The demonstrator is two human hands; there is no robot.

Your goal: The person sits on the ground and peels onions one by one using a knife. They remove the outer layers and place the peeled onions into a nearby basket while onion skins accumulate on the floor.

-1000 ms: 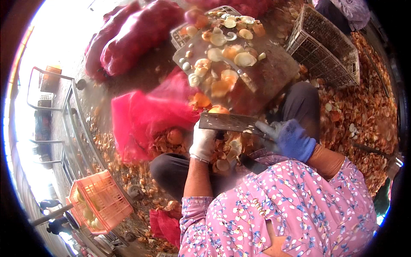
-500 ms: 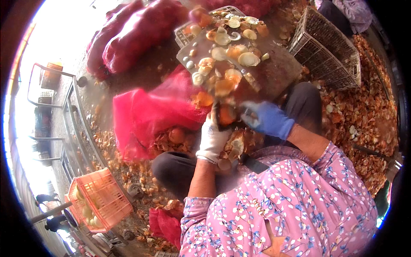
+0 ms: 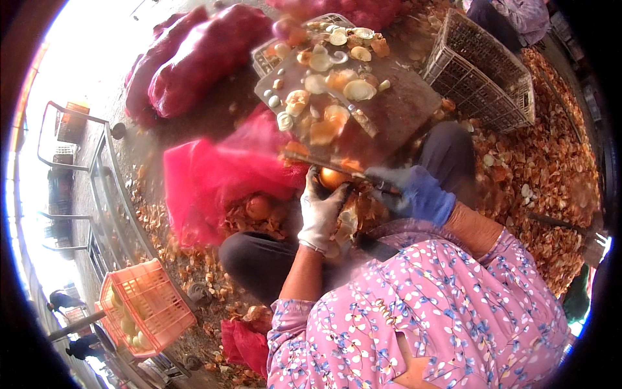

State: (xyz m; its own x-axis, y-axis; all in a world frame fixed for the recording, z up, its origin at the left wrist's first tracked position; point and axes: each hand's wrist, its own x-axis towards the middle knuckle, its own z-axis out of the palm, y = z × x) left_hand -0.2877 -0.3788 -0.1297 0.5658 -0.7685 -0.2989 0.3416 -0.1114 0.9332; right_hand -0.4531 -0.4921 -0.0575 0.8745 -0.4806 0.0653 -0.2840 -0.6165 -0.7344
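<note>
My left hand (image 3: pixel 320 214), in a white glove, is closed around an orange-skinned onion (image 3: pixel 333 178) above my lap. A knife (image 3: pixel 317 160) is gripped in my right hand (image 3: pixel 420 196), which wears a blue glove and is blurred. Its blade crosses the far side of the onion, tip toward the left. Beyond them lies a board (image 3: pixel 405 120) strewn with onion skins (image 3: pixel 359 90) and cut pieces. A second knife (image 3: pixel 360 118) rests on that board. Left of my hands spreads a red mesh bag (image 3: pixel 197 178), with another onion (image 3: pixel 258 208) beside it among skins.
Full red mesh sacks (image 3: pixel 210 55) lie far left. A grey plastic crate (image 3: pixel 476 81) stands at the far right, near another person's leg. An orange crate (image 3: pixel 152 305) of peeled onions and a metal trolley (image 3: pixel 107 181) are at left. Loose skins (image 3: pixel 525 168) cover the floor.
The knife blade now lies across the onion, and my right hand has shifted slightly right and nearer me. My left hand has turned, showing more of the onion. The whole view shifted slightly.
</note>
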